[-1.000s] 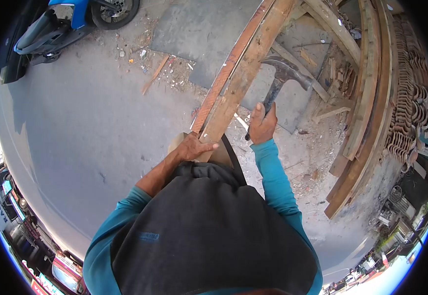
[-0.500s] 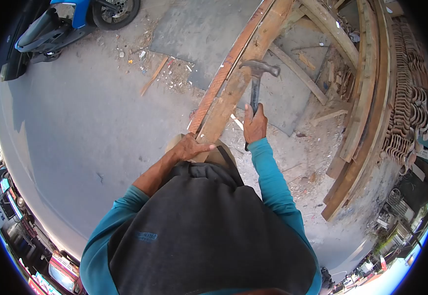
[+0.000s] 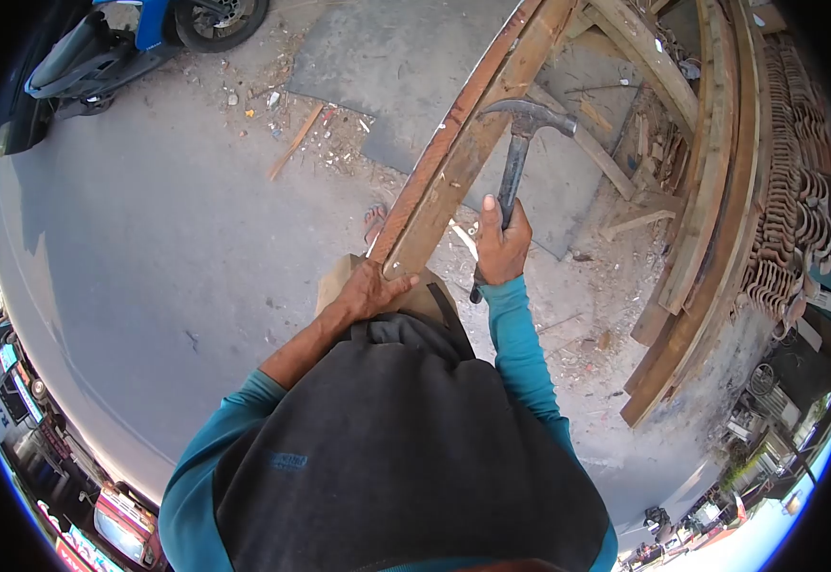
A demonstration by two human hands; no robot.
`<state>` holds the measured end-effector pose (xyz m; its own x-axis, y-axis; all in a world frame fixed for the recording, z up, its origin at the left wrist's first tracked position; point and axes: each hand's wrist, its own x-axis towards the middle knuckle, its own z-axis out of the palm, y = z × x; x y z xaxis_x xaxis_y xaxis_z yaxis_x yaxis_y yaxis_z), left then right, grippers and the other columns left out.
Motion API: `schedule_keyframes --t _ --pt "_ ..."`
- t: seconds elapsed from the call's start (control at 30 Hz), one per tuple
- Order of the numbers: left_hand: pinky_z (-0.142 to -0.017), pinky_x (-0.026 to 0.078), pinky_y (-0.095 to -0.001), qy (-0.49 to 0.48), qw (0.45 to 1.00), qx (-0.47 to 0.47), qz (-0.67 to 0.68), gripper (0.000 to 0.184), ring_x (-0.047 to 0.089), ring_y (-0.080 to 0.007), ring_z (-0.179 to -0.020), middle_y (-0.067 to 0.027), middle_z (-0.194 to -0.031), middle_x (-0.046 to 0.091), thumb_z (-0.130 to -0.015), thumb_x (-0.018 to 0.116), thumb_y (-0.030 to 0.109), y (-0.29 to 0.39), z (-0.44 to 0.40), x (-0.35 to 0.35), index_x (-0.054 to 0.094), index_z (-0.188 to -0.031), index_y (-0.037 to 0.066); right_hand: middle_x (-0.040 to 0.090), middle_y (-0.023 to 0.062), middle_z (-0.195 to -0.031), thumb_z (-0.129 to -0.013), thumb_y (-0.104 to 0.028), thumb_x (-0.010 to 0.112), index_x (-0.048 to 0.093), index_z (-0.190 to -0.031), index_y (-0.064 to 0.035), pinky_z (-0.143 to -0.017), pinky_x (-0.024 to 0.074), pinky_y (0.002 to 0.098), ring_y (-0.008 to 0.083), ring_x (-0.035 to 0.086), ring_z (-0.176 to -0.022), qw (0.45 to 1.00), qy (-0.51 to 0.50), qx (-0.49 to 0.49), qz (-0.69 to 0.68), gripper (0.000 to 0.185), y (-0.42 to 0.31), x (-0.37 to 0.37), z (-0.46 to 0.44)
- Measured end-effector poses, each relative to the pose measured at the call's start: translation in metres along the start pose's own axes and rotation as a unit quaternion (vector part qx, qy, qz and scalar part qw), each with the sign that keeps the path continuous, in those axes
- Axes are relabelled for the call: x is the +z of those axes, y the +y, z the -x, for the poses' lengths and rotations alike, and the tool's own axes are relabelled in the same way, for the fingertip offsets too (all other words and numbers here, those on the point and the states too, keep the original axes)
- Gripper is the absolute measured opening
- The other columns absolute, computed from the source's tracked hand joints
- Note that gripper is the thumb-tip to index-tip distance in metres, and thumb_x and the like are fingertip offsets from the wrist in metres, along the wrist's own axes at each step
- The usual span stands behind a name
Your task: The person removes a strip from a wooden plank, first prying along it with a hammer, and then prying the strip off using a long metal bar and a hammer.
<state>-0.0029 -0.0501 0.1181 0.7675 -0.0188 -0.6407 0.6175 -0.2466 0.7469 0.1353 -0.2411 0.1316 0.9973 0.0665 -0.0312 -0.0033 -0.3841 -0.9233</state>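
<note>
A claw hammer (image 3: 514, 162) is in my right hand (image 3: 504, 242), fingers wrapped round its dark handle. The hammer head is above the right edge of a long brown timber beam (image 3: 442, 205), apart from the wood as far as I can tell. My left hand (image 3: 369, 289) grips the beam's near end, thumb lying across the top. Along the beam's left side runs a reddish, rough-faced board (image 3: 413, 195), with a narrow dark gap between the two. The near end of the timber lies at my lap.
Long planks (image 3: 697, 238) are stacked at the right, beside rows of curved roof tiles (image 3: 782, 219). A loose wood strip (image 3: 296, 143) and debris lie on the ground near a grey sheet (image 3: 377, 67). A blue motorbike (image 3: 153, 33) stands at the upper left.
The hammer has risen off the beam and shifted right and toward me, with my right hand. My left hand stays on the beam's end.
</note>
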Motion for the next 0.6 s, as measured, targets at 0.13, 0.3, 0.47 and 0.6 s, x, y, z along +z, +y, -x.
schedule_keyframes --t 0.13,0.3,0.47,0.6 --pt "-0.09 0.051 -0.0473 0.011 0.997 -0.009 -0.072 0.077 0.064 -0.0448 -0.106 -0.0299 -0.115 0.066 -0.088 0.072 0.04 -0.007 0.002 0.006 0.039 -0.146 0.001 0.05 -0.0004 -0.06 -0.1 -0.042 0.061 0.052 -0.083 -0.0052 -0.044 0.0357 0.0253 0.007 0.045 -0.049 0.995 -0.032 0.089 -0.038 0.041 0.004 0.001 0.01" --pt "-0.095 0.047 -0.0505 0.058 0.993 -0.035 -0.099 0.091 0.06 -0.0482 -0.113 -0.0336 -0.127 0.058 -0.088 0.07 0.031 0.021 0.02 0.005 0.016 -0.158 0.009 0.056 0.0024 -0.065 -0.1 -0.043 0.06 0.053 -0.087 -0.0044 -0.041 0.0362 0.0238 0.0069 0.048 -0.048 0.979 -0.045 0.161 -0.115 0.041 -0.021 -0.004 0.02" --pt "-0.094 0.039 -0.0495 0.064 0.964 0.094 -0.241 0.105 0.051 -0.0389 -0.115 -0.0237 -0.128 0.046 -0.074 0.076 0.018 0.024 0.033 0.008 0.017 -0.161 0.017 0.061 0.0053 -0.071 -0.1 -0.045 0.058 0.054 -0.09 -0.0045 -0.042 0.0381 0.0233 0.008 0.052 -0.05 0.974 -0.021 0.158 -0.164 0.042 -0.03 -0.009 0.023" --pt "-0.096 0.037 -0.0492 0.114 0.937 0.081 -0.322 0.101 0.047 -0.036 -0.111 -0.0191 -0.129 0.047 -0.071 0.074 0.014 0.029 0.034 0.022 0.026 -0.159 0.021 0.061 0.005 -0.07 -0.101 -0.043 0.057 0.054 -0.09 -0.005 -0.042 0.0383 0.0234 0.0077 0.051 -0.05 0.975 0.001 0.169 -0.142 0.04 -0.019 -0.019 0.027"
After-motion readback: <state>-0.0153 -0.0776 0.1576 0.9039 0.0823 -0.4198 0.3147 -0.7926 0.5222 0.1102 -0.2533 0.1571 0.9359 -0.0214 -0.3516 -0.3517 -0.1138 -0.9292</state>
